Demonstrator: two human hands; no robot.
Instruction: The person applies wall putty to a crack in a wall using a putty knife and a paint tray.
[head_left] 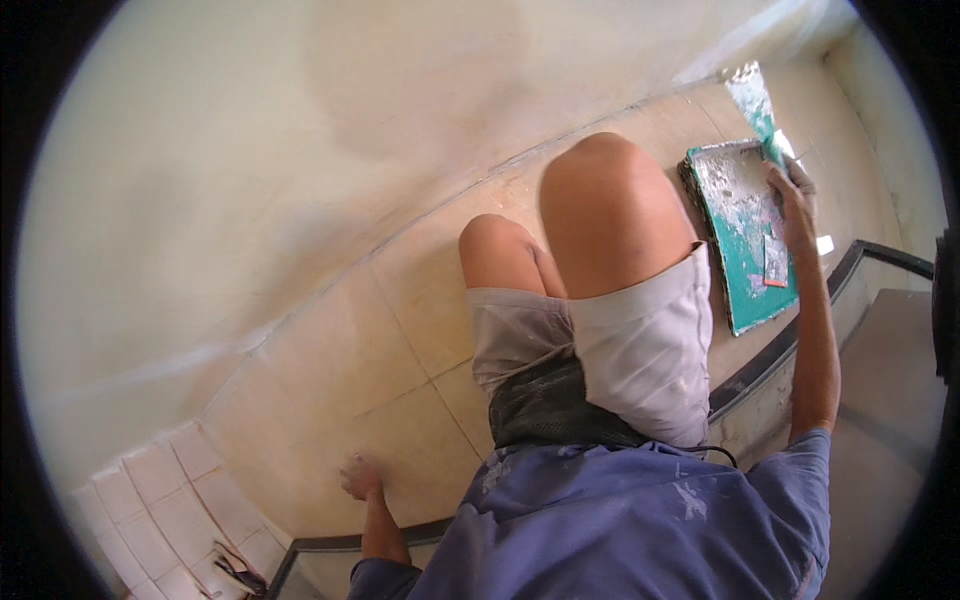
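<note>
At the far right, my right hand (797, 205) is closed round the teal handle of a wide putty knife (752, 100). Its broad blade, smeared with whitish filler, points away from me toward the wall's base. Just below that hand lies a green tray (737, 290), its far part coated with pale filler. Inside the tray is a small flat scraper or blade (775, 258) with an orange-red edge. At the lower left, my left hand (361, 478) rests on the beige tiled surface (400, 430), fingers apart and holding nothing.
A pale plastered wall (250, 150) with darker damp-looking patches rises along the far side. Dark frame edging (740, 380) borders the tiled surface near me. My bent knees (610, 220) stand between the hands. White tiles (180, 510) and a dark object (238, 570) lie at lower left.
</note>
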